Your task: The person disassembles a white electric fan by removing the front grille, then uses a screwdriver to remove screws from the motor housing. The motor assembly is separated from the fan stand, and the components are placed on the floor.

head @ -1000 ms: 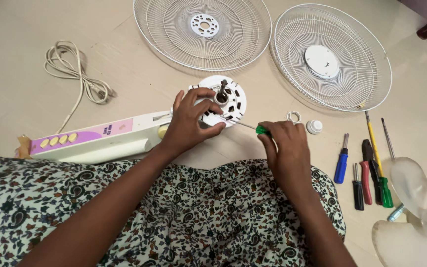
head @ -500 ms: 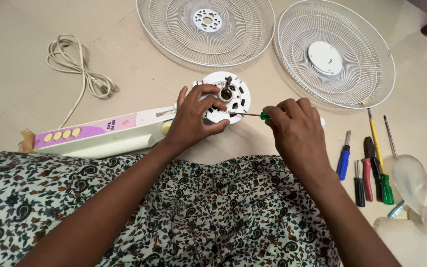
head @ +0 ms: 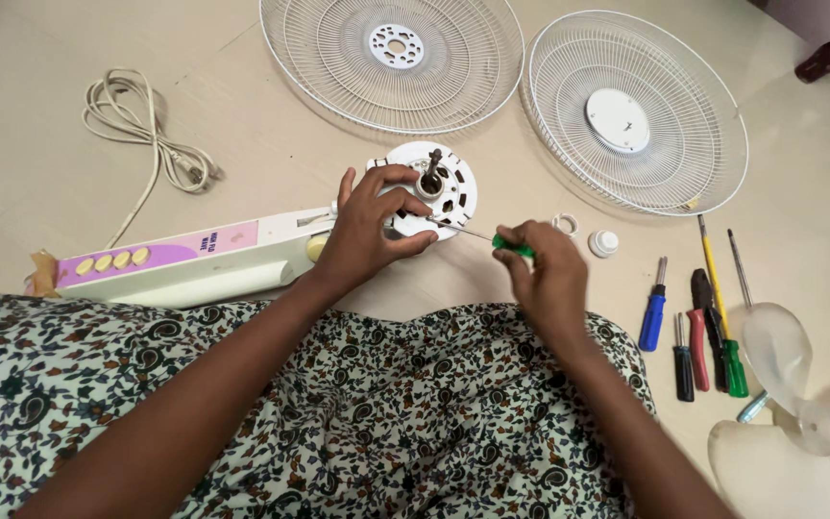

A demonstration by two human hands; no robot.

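The white motor housing (head: pixel 431 188) of a fan is lying on the floor (head: pixel 271 163) just beyond the person's knees, at the right end of the long white fan body (head: pixel 194 264) with its pink panel and yellow buttons. The left hand (head: pixel 369 234) is steadying the housing, its grip curled around the near left edge. The right hand (head: pixel 545 272) is pinching the green handle of a thin screwdriver (head: pixel 492 239), whose tip is resting against the face of the housing near the bare shaft.

Judging by how things lie, the stripping-down looks well along: both wire guards (head: pixel 391 58) (head: pixel 636 111) are already off and lying farther away on the floor, the clear blade (head: pixel 790 384) is lying to the near right, and a small white cap (head: pixel 603 243) and ring (head: pixel 565 224) are sitting loose just right of the housing. What seems left is the housing itself, which is being worked on with the screwdriver; I cannot tell whether any screw is out yet.

A row of spare tools (head: pixel 698 327) is waiting to the right, and the coiled cord (head: pixel 141 130) is lying at the far left.
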